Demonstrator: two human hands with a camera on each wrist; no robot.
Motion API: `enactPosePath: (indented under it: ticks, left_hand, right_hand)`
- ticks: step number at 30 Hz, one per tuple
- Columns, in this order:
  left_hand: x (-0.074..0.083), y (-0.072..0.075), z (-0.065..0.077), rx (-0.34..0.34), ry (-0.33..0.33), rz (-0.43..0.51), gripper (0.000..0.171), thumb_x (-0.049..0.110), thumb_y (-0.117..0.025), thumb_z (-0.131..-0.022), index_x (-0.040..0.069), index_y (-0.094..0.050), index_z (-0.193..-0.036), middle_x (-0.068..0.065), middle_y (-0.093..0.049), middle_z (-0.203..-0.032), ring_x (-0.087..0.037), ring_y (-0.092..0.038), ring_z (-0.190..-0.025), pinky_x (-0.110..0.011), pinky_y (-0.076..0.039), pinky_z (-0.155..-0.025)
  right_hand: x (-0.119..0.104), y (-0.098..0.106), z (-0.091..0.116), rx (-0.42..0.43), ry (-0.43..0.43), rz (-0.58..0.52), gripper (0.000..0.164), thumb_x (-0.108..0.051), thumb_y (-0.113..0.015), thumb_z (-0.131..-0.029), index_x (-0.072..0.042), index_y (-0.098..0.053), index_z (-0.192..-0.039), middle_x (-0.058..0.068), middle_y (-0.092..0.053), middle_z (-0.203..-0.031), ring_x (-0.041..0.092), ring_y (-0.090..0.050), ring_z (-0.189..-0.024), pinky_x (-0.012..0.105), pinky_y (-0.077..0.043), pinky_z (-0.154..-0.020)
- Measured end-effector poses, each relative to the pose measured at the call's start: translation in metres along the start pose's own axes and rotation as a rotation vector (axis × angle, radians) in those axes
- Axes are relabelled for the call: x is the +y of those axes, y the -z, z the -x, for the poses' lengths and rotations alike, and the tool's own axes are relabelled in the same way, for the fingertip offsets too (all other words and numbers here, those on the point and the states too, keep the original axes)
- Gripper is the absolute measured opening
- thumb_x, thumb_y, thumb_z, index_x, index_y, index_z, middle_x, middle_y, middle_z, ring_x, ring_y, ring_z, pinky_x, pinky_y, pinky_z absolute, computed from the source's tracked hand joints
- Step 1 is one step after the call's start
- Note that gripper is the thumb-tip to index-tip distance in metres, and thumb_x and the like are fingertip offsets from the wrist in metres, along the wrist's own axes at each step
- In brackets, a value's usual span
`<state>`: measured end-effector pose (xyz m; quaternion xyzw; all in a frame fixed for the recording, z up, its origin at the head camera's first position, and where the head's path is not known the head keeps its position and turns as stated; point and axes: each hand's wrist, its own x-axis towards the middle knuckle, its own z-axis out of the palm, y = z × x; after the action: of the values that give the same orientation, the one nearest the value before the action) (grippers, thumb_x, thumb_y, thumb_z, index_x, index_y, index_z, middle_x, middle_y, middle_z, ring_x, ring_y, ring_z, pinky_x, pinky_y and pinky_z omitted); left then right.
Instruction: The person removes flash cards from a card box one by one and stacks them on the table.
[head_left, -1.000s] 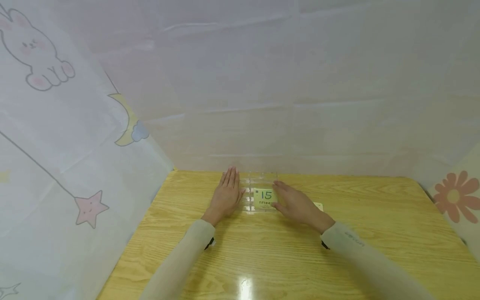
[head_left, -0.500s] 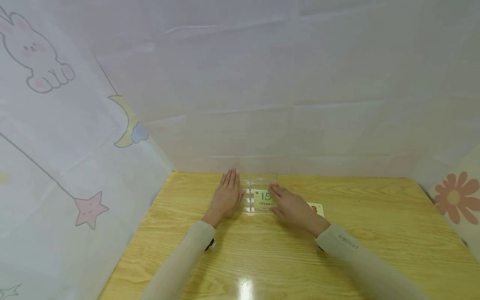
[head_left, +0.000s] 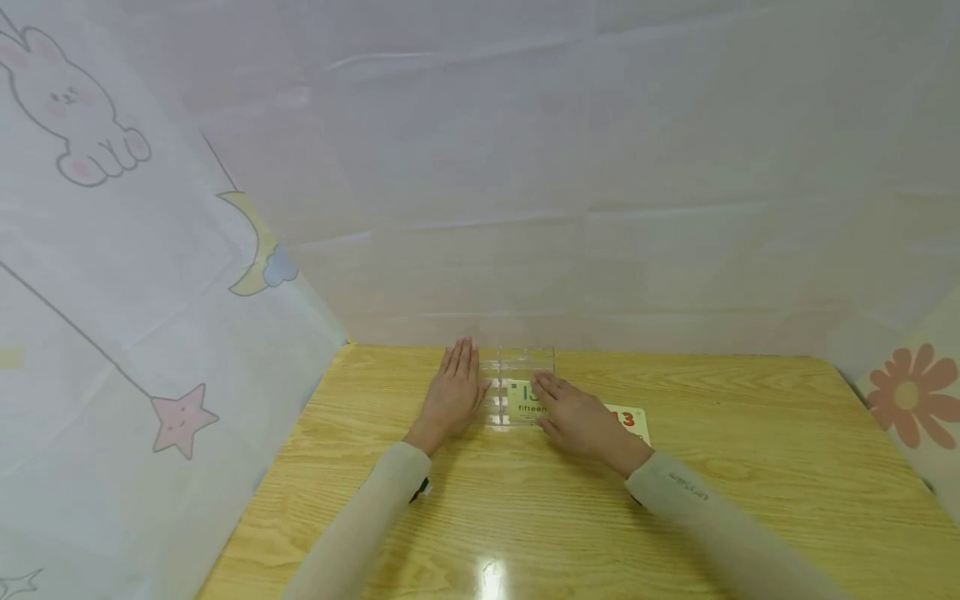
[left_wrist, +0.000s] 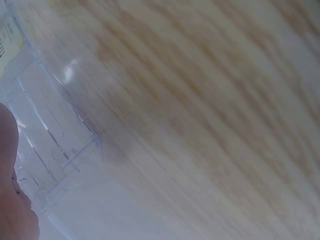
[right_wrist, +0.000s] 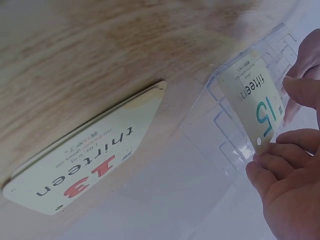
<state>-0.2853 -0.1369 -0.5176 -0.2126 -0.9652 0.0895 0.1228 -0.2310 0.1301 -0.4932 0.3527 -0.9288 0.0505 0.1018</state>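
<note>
A clear plastic rack [head_left: 525, 358] with dividers lies near the table's back edge. My left hand [head_left: 453, 387] rests on its left part, with straight fingers pointing toward the wall. In the rack's right part sits a pale yellow number card [right_wrist: 252, 95] marked "15" and "fifteen". At that card's right edge is my right hand [head_left: 581, 421], its relaxed fingertips touching the card and covering part of the number in the head view. Right of the rack, a stack of cards [right_wrist: 85, 165] lies on the table, topped by a red "13" and "thirteen".
The wood-grain table [head_left: 480, 500] reaches back to a pale sheet wall [head_left: 562, 208]. A second patterned sheet [head_left: 112, 292] rises along the left side, and a flower print [head_left: 911, 392] shows on the right.
My right hand has slid left over the fifteen card, hiding more of its number. More of the thirteen card shows behind the wrist. My left hand and the rack have stayed put.
</note>
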Motion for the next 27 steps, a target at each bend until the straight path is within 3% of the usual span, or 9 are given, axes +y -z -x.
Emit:
enactPosePath:
  ticks: [9, 20, 27]
  left_hand:
    - [-0.0005, -0.0023, -0.0009, 0.011, 0.0, -0.008, 0.073, 0.046, -0.03, -0.115, -0.007, -0.019, -0.165, -0.026, -0.018, -0.174, -0.038, -0.019, -0.165, -0.048, -0.016, -0.137]
    - [-0.0019, 0.0016, -0.0024, 0.027, -0.009, -0.005, 0.074, 0.045, -0.033, -0.114, -0.008, -0.02, -0.164, -0.027, -0.02, -0.173, -0.039, -0.023, -0.163, -0.05, -0.025, -0.134]
    - [-0.0008, 0.0014, -0.0004, 0.017, -0.004, -0.002, 0.073, 0.045, -0.03, -0.115, -0.008, -0.02, -0.164, -0.027, -0.019, -0.174, -0.038, -0.019, -0.165, -0.05, -0.023, -0.135]
  right_hand:
    - [-0.0014, -0.0034, 0.0002, -0.002, -0.008, 0.012, 0.065, -0.029, -0.069, -0.103, 0.007, -0.048, -0.153, 0.025, -0.046, -0.162, 0.039, -0.045, -0.152, 0.051, -0.044, -0.123]
    - [-0.0034, -0.0036, 0.0011, 0.037, 0.005, 0.049, 0.063, -0.03, -0.07, -0.102, 0.006, -0.052, -0.151, 0.023, -0.05, -0.159, 0.037, -0.049, -0.15, 0.048, -0.047, -0.12]
    - [-0.0044, -0.0049, 0.0019, 0.042, 0.004, 0.04, 0.062, -0.028, -0.07, -0.102, 0.006, -0.053, -0.15, 0.024, -0.051, -0.159, 0.037, -0.05, -0.15, 0.048, -0.047, -0.12]
